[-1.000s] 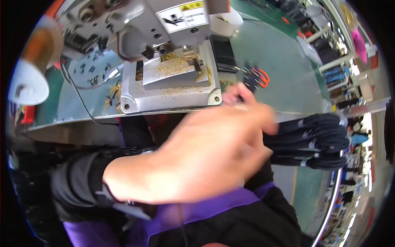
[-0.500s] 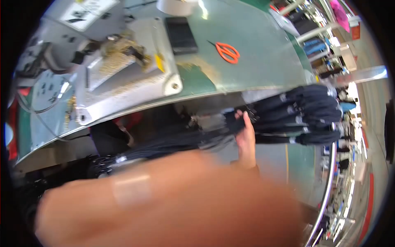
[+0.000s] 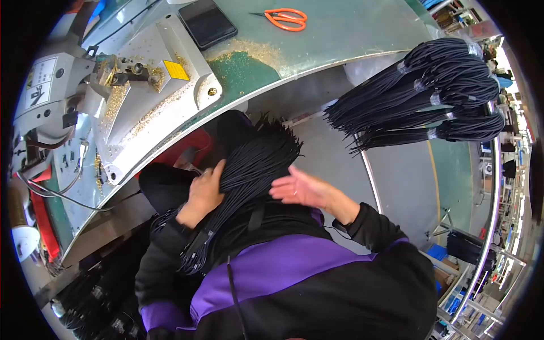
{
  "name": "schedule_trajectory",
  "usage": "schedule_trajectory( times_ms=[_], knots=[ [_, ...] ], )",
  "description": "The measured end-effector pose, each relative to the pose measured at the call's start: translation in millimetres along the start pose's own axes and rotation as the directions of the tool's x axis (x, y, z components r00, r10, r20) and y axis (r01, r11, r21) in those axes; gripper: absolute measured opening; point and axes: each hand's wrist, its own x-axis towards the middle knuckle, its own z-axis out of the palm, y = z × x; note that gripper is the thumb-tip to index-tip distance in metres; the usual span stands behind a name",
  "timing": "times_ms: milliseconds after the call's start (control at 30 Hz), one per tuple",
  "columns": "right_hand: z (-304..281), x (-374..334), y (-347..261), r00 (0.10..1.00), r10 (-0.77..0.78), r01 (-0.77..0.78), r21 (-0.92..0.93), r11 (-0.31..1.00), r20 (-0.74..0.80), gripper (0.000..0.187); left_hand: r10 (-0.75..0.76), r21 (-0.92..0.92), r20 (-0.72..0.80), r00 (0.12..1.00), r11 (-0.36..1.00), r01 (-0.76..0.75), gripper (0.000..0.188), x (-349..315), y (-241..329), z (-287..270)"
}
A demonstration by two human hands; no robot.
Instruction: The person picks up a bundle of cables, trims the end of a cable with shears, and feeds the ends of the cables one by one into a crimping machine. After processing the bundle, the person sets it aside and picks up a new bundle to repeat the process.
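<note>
A thick bundle of thin black cables (image 3: 258, 164) lies across my lap, its loose cut ends fanned out toward the bench. My left hand (image 3: 205, 190) grips the bundle's left side with the fingers curled over it. The cables' other ends, with small shiny tips (image 3: 195, 258), hang beside my left sleeve. On the bundle's right, my right hand (image 3: 300, 188) is open, palm turned toward the cables and fingers stretched out. It holds nothing. Whether its fingertips touch the cables I cannot tell.
Several tied black cable bundles (image 3: 436, 96) hang over a metal rail (image 3: 496, 164) at right. On the green bench stand a grey machine (image 3: 153, 90) strewn with brass-coloured bits, a black phone (image 3: 207, 24) and orange-handled scissors (image 3: 286, 20). More black cables (image 3: 93, 300) lie at lower left.
The blurred forearm that filled the lower view is gone. My right hand has come away from the cables near the rail. The loose bundle now rests on my lap under my left hand.
</note>
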Motion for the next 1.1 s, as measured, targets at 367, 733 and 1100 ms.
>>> schedule_trajectory(
  times_ms=[367,733,1100],
  knots=[
    [32,90,45,0.946,0.121,-0.205,0.267,0.942,0.299,0.050,-0.006,-0.683,0.541,0.841,0.580,0.444,0.067,93,-39,2],
    [26,93,43,0.908,0.078,-0.216,0.301,0.929,0.413,0.044,0.101,-0.769,0.614,0.783,0.299,0.565,0.064,86,-40,-5],
    [51,-1,8,0.745,-0.539,0.350,0.458,0.817,0.393,0.083,0.345,-0.754,0.653,0.674,0.376,0.539,0.070,28,-1,-9]
  ],
)
